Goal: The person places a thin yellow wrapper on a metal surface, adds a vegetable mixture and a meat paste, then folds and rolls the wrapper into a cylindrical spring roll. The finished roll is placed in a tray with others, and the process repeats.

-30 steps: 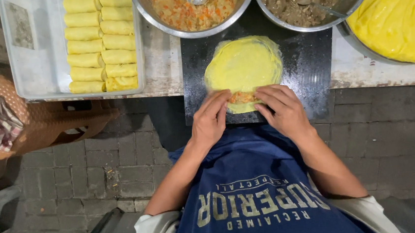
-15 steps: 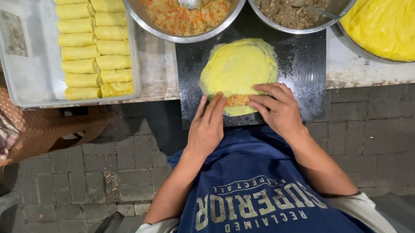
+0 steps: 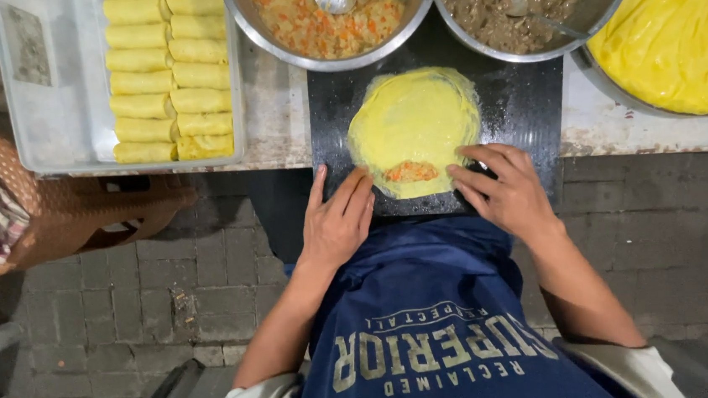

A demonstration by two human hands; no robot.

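Seen from above, a person in a dark blue shirt [image 3: 431, 319] leans over a bench [image 3: 276, 112]; nearest, the left hand [image 3: 337, 221] and right hand [image 3: 509, 191] rest with fingers spread flat, each grip wide and holding nothing, fingertips touching the near edge of a thin round yellow wrapper [image 3: 416, 127] on a black board [image 3: 523, 101]; a small heap of orange filling [image 3: 410, 171] sits on the wrapper between the hands; the sheet looks fragile, so a hard press could tear it, and a loose fold could let filling spill; farther off stand a bowl of orange filling [image 3: 323, 16], a bowl of brown filling [image 3: 524, 0], a stack of yellow sheets [image 3: 677, 30], and, left, a tray of finished rolls [image 3: 167, 70].
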